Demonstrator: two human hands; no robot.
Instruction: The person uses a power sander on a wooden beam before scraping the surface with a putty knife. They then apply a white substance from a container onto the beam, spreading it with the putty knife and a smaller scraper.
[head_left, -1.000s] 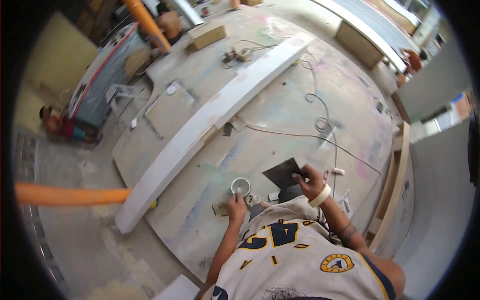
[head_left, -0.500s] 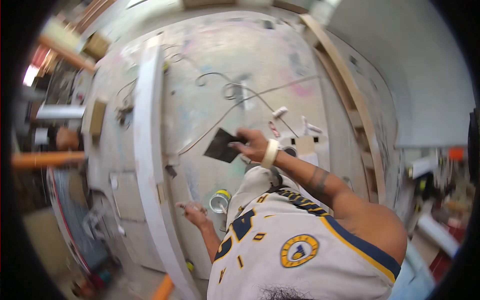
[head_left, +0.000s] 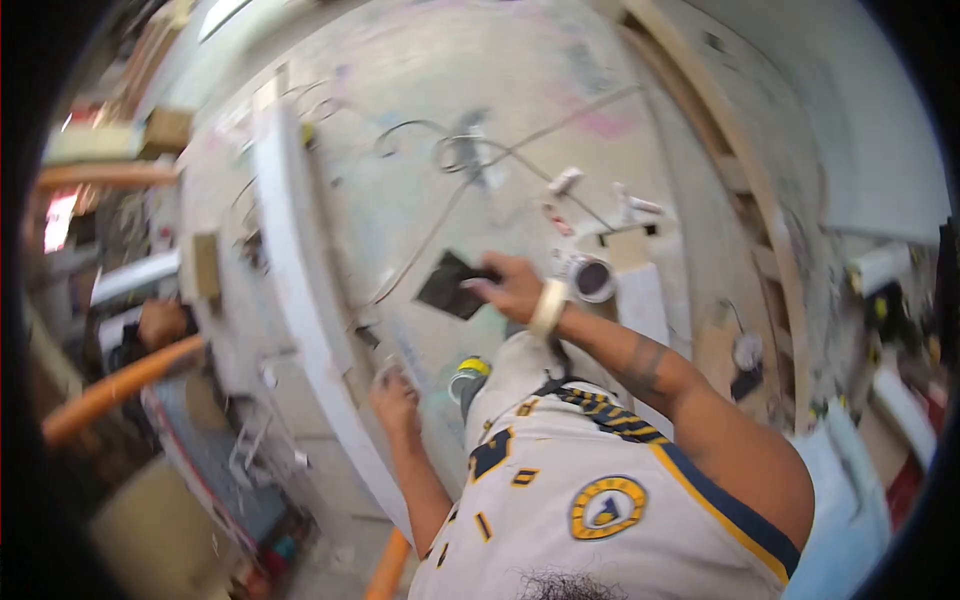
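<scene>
– Pale boards stained with pink, green and blue are spread across the middle of the frame as a broad work surface [head_left: 400, 75]. What else can be made out?

– On the left side of the frame, a long white beam [head_left: 290, 220] is laid across it. Toward the upper right, a wooden frame [head_left: 722, 112] is seen, and near the centre a thin cable [head_left: 430, 235] is looped.

– How far along do things appear to be?

– Only a little can be judged. A dark flat plate [head_left: 447, 287] has been taken in hand, and a can with a yellow band [head_left: 466, 379] is set by the person's legs, below the centre. No contact between plate and beam, or between plate and can, is shown. Whether any part of the beam has been worked, or how much is left, cannot be told through the blur.

– And where is the plate, relative to the grip?

– It is pinched along its right-hand edge by the right hand [head_left: 515, 290], with the thumb closed over it; most of the blade is left exposed to the left of the fingers, tilted above the boards.

– Is anything held by the left hand [head_left: 398, 400]?

– That cannot be told. Its fingers are seen partly bent and blurred, between the beam and the can, with something pale at the tips. The can is not gripped by it.
</scene>
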